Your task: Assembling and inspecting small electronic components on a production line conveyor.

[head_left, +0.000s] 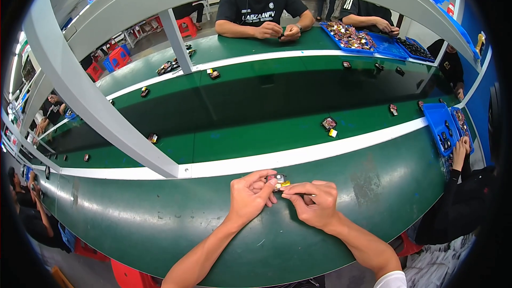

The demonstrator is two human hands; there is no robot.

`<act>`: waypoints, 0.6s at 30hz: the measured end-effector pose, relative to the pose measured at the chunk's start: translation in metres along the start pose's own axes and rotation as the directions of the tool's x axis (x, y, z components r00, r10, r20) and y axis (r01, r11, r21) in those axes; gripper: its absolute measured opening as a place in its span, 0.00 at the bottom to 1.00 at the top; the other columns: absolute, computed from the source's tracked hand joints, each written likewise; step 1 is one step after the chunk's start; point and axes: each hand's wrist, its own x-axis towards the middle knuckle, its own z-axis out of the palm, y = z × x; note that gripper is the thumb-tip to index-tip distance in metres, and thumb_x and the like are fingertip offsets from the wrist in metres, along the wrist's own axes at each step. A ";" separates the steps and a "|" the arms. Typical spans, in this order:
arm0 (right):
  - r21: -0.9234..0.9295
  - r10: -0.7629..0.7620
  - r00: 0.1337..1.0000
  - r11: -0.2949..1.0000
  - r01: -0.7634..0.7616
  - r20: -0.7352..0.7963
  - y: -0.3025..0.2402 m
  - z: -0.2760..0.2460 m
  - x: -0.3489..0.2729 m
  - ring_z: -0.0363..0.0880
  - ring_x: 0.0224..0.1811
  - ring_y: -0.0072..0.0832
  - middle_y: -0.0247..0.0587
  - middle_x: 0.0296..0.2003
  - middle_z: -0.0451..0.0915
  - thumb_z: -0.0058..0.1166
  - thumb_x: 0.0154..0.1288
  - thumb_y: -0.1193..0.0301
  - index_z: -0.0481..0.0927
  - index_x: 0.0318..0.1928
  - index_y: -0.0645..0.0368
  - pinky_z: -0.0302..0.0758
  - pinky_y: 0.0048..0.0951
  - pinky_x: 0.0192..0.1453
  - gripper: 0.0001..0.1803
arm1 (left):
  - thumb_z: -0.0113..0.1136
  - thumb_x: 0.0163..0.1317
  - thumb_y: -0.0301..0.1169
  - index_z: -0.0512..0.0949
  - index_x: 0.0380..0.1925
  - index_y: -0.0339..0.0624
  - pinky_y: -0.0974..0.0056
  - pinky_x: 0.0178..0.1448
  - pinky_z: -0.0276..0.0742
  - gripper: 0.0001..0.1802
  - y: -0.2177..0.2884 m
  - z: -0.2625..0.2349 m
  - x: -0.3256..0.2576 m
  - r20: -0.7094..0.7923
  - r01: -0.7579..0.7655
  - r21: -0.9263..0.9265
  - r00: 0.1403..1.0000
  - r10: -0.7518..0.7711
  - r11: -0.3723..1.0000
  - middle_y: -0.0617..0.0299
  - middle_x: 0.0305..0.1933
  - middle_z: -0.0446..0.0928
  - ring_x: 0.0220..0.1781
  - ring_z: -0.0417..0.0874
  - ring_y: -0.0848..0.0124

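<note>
My left hand (247, 196) is closed around the edge of a small electronic assembly, a dark casing (276, 177) with a circuit board inside. A yellow part (283, 185) shows at its lower right side. My right hand (317, 204) pinches a thin, slender tool (309, 194) whose tip reaches the yellow part; its exact kind is too small to tell. Both hands meet just above the green worktop (176, 224). My fingers partly cover the assembly.
Beyond a white rail (298, 154) runs a green conveyor belt (240, 136) carrying scattered assemblies, one a dark unit (329, 123). A grey metal post (101, 90) rises at left. Blue trays (440, 114) of parts stand at right, beside a co-worker's hands (461, 150). Other people sit across the belt.
</note>
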 end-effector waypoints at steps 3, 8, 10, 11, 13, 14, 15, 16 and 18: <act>-0.004 0.018 1.000 1.000 -0.018 -0.002 0.000 0.001 0.000 0.65 0.11 0.15 0.29 0.27 0.89 0.72 0.50 0.81 0.87 0.31 0.55 0.60 0.22 0.20 0.09 | 0.61 0.70 0.23 0.81 0.51 0.26 0.70 0.26 0.79 0.13 0.000 0.000 0.001 -0.010 0.007 -0.011 1.000 -0.007 1.000 0.55 0.28 0.85 0.24 0.84 0.74; -0.008 0.032 0.999 0.999 -0.032 -0.025 0.001 0.002 -0.001 0.64 0.11 0.14 0.26 0.23 0.86 0.72 0.50 0.81 0.87 0.32 0.54 0.59 0.22 0.20 0.09 | 0.60 0.70 0.23 0.81 0.50 0.26 0.69 0.26 0.79 0.12 0.001 0.001 0.001 -0.029 0.015 -0.006 0.999 -0.015 1.000 0.54 0.26 0.84 0.23 0.84 0.73; -0.007 0.036 0.999 0.999 -0.036 -0.019 0.000 0.003 -0.001 0.63 0.11 0.15 0.26 0.20 0.84 0.73 0.50 0.80 0.88 0.32 0.54 0.59 0.23 0.20 0.09 | 0.60 0.69 0.22 0.81 0.50 0.26 0.69 0.26 0.79 0.12 -0.001 0.000 0.002 -0.032 0.021 0.017 0.999 -0.020 1.000 0.54 0.26 0.84 0.22 0.84 0.73; -0.010 0.035 0.999 0.999 -0.035 -0.023 0.000 0.004 -0.001 0.63 0.11 0.15 0.26 0.20 0.84 0.73 0.50 0.80 0.88 0.32 0.54 0.59 0.23 0.20 0.09 | 0.60 0.69 0.22 0.81 0.50 0.26 0.69 0.26 0.80 0.12 -0.002 0.001 0.002 -0.036 0.026 0.038 0.999 -0.025 0.999 0.54 0.25 0.84 0.22 0.84 0.73; -0.018 0.003 0.999 1.000 -0.004 -0.044 0.002 0.006 -0.003 0.62 0.11 0.15 0.27 0.17 0.82 0.73 0.50 0.79 0.87 0.32 0.54 0.59 0.23 0.19 0.09 | 0.60 0.68 0.22 0.81 0.49 0.26 0.69 0.26 0.80 0.12 -0.001 0.004 0.004 -0.048 0.030 0.057 0.998 -0.027 0.998 0.55 0.25 0.84 0.21 0.83 0.73; -0.020 0.000 0.999 1.000 -0.001 -0.049 0.003 0.006 -0.002 0.62 0.11 0.15 0.27 0.17 0.82 0.73 0.50 0.79 0.87 0.32 0.54 0.59 0.23 0.19 0.09 | 0.60 0.68 0.22 0.81 0.48 0.26 0.68 0.26 0.80 0.12 -0.001 0.005 0.005 -0.067 0.035 0.076 0.997 -0.030 0.997 0.55 0.25 0.84 0.21 0.83 0.73; -0.027 -0.003 0.999 1.000 0.002 -0.043 0.003 0.005 0.000 0.63 0.11 0.15 0.28 0.20 0.84 0.73 0.51 0.79 0.87 0.32 0.54 0.59 0.23 0.19 0.09 | 0.60 0.68 0.22 0.81 0.48 0.26 0.68 0.26 0.80 0.12 -0.001 0.006 0.008 -0.063 0.029 0.078 0.998 -0.024 0.997 0.55 0.25 0.84 0.21 0.83 0.73; -0.035 -0.006 0.999 0.999 0.005 -0.038 0.003 0.004 0.001 0.63 0.11 0.15 0.30 0.22 0.85 0.73 0.51 0.80 0.87 0.32 0.55 0.60 0.22 0.20 0.09 | 0.59 0.68 0.21 0.81 0.47 0.26 0.68 0.26 0.80 0.11 -0.001 0.007 0.011 -0.071 0.037 0.070 0.997 -0.032 0.997 0.54 0.25 0.84 0.21 0.84 0.72; -0.028 -0.019 0.998 0.999 0.017 -0.066 0.011 0.004 0.000 0.63 0.11 0.15 0.32 0.26 0.87 0.72 0.51 0.81 0.86 0.33 0.56 0.61 0.22 0.20 0.09 | 0.59 0.68 0.21 0.81 0.46 0.26 0.68 0.26 0.80 0.10 0.001 0.011 0.019 -0.064 0.042 0.059 0.997 -0.039 0.997 0.54 0.24 0.83 0.21 0.84 0.72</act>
